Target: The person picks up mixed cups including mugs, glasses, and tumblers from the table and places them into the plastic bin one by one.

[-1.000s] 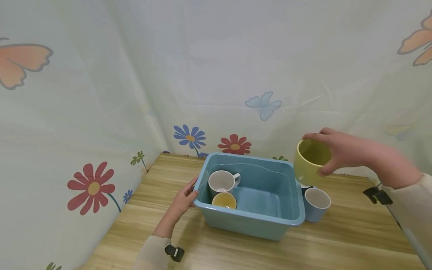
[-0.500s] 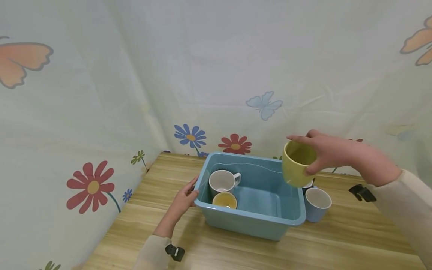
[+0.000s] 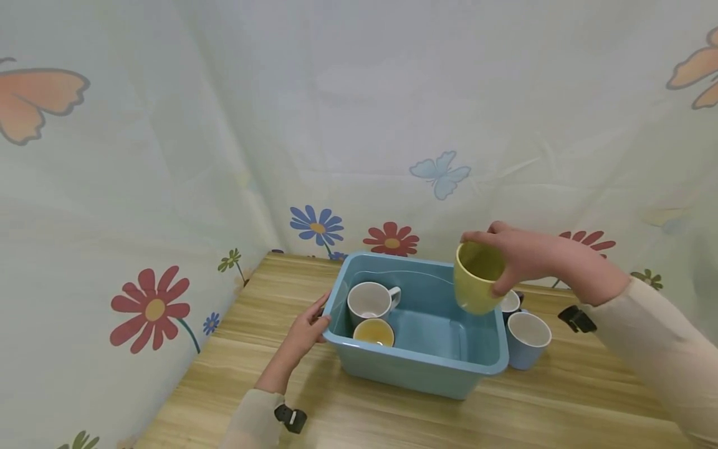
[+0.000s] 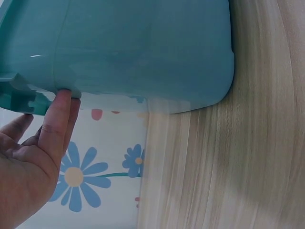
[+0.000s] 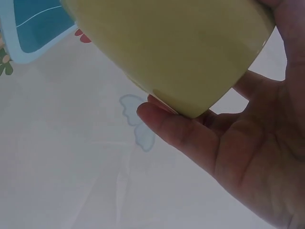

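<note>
My right hand (image 3: 521, 252) holds a yellow cup (image 3: 471, 290) by its rim, fingers along the far edge and thumb on the near side. The cup hangs slightly tilted over the right end of a blue plastic bin (image 3: 404, 377). In the right wrist view, the yellow cup (image 5: 176, 47) fills the top, and no handle shows on it. At the bin's left end, my left hand (image 3: 305, 330) grips the rim, thumb on top and fingers underneath. Inside the bin, on the left, stand a white mug (image 3: 364, 302) and a cup with a yellow inside (image 3: 373, 332).
Just right of the bin, on the wooden table (image 3: 561, 399), stand a light blue mug (image 3: 524, 349) and a white-lined cup with dark parts (image 3: 509, 303), partly hidden. A curtain (image 3: 359, 125) printed with flowers and butterflies hangs behind and to the left.
My right hand has carried the yellow cup leftward and slightly down, from beyond the bin's right rim to over its right end. The left hand and the bin stay put.
</note>
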`<state>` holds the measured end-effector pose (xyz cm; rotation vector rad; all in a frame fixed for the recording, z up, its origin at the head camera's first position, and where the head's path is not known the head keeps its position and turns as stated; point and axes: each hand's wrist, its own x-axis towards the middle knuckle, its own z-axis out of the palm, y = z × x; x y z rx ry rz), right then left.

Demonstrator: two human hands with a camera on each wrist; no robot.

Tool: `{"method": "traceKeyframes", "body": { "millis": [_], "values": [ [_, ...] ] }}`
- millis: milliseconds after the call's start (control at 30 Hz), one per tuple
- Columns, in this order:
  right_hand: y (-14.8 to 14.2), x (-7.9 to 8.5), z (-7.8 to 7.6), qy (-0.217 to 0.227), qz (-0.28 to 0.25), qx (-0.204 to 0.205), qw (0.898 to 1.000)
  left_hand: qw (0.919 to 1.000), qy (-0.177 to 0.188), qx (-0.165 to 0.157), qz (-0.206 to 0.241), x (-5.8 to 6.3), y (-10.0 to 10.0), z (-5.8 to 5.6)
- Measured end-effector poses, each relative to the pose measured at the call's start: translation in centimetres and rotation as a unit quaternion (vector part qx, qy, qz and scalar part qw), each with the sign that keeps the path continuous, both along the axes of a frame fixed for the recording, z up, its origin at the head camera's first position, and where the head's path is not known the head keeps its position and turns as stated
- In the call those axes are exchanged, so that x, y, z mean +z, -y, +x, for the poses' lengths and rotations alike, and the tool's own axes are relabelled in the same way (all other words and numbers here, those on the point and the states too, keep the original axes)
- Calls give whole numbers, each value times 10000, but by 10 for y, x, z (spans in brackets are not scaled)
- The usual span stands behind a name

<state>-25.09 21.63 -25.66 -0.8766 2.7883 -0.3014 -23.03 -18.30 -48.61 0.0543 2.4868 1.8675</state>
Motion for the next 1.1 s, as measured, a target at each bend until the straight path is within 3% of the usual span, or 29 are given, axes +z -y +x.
{"method": "traceKeyframes", "body": {
  "millis": [300,567,833,1100],
  "values": [
    [18,-2,-1,-54,34,166,9998,9999,85,66,-69,1,1,3],
    [33,-9,-4,215,50,176,9996,10000,21,31,-53,1,0,2],
    [45,-20,-5,93,-46,297,9995,10000,0,-28,-38,2,0,2],
    [59,-33,-8,45,194,523,9984,9999,-13,-53,-91,1,1,2]
  ]
}}
